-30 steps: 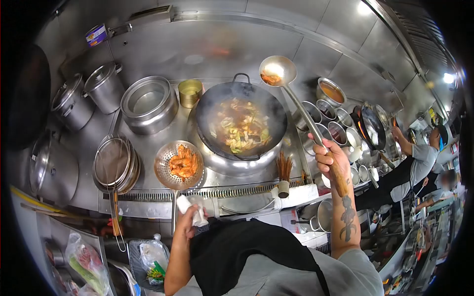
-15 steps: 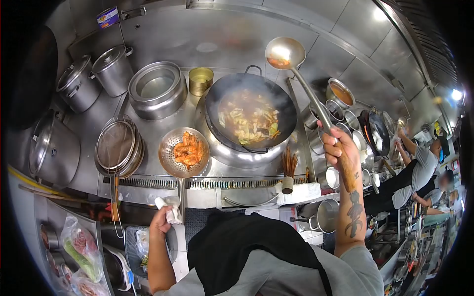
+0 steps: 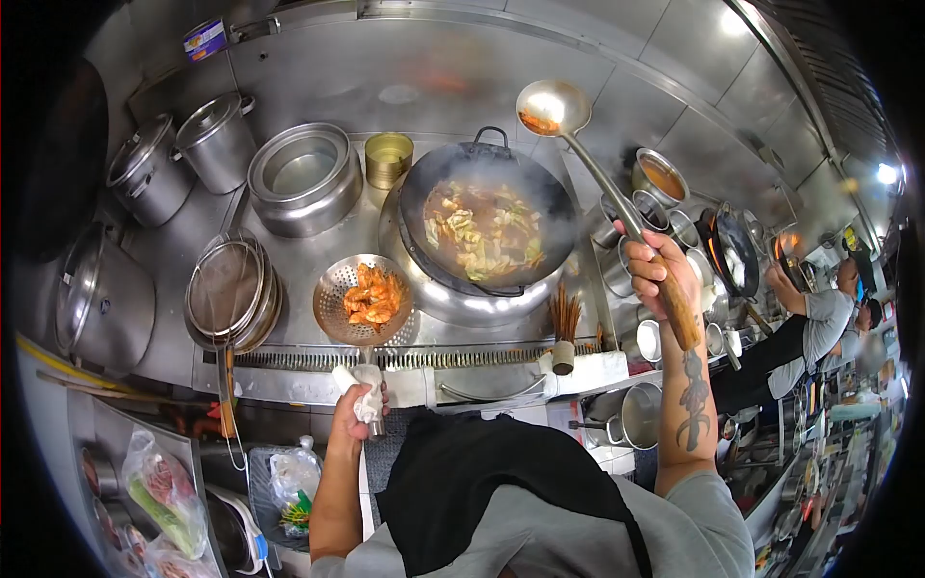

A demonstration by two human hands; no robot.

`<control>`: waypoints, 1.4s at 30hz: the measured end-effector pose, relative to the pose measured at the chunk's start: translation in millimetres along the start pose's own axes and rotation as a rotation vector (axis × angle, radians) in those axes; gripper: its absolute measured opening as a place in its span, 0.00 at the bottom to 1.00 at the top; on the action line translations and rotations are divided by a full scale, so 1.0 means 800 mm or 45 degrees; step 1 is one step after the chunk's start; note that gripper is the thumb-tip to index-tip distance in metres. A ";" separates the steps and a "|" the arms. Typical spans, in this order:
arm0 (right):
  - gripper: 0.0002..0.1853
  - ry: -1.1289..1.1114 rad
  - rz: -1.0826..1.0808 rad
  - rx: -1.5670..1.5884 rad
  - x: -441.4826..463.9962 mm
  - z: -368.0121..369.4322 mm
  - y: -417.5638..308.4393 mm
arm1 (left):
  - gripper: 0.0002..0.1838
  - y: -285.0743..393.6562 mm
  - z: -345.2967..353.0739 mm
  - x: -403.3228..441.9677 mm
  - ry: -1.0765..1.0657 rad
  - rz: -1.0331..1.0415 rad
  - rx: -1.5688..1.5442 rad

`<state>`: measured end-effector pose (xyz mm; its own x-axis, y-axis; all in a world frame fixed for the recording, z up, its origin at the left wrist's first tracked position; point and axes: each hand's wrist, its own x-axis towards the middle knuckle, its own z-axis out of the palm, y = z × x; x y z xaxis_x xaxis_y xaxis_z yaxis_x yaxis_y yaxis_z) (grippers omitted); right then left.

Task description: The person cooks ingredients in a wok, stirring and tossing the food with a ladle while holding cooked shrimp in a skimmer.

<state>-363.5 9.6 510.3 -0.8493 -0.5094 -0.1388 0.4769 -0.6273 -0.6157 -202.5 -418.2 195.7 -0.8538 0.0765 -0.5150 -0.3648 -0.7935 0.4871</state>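
Note:
My right hand [image 3: 655, 272] is wrapped round the wooden handle of a large ladle [image 3: 603, 185], raised up and to the right of the wok. Some reddish food sits in its bowl. With a white cloth [image 3: 366, 397] between palm and metal, my left hand [image 3: 353, 416] grips the handle of a perforated skimmer [image 3: 330, 315]. Orange-brown cooked pieces [image 3: 374, 295] lie in the skimmer's bowl. On the burner, the black wok [image 3: 554, 217] holds steaming brown liquid with pale green, cabbage-like leaves [image 3: 482, 246].
Stacked wire strainers [image 3: 226, 289] lie on the left of the counter. Behind them stand a wide steel pot [image 3: 303, 217], a gold tin [image 3: 388, 159] and lidded pots [image 3: 214, 144]. A bamboo brush [image 3: 564, 337] stands at the front. Another person [image 3: 805, 328] works at far right.
My left hand has moved up and right with the cloth and closed round the skimmer's handle. The skimmer has shifted slightly right. The ladle stays raised, a little lower.

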 end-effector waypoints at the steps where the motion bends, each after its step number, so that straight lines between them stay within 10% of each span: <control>1: 0.20 -0.016 0.010 0.020 -0.001 -0.003 -0.001 | 0.21 0.006 0.002 -0.009 -0.012 -0.014 0.002; 19: 0.24 -0.345 -0.096 0.146 -0.031 0.079 -0.073 | 0.14 0.074 0.227 0.019 -0.280 0.033 0.050; 36: 0.11 0.408 -0.003 -1.352 -0.013 -0.012 0.058 | 0.11 0.031 0.330 0.071 -0.477 -0.075 0.114; 42: 0.14 0.322 -0.138 -1.117 -0.015 -0.045 0.046 | 0.12 0.029 0.324 0.069 -0.489 -0.044 0.083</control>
<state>-343.5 13.5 461.5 -0.9528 -0.2651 -0.1482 0.1370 0.0606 -0.9887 -354.0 -275.6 361.6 -0.9131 0.3323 -0.2363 -0.4077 -0.7477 0.5241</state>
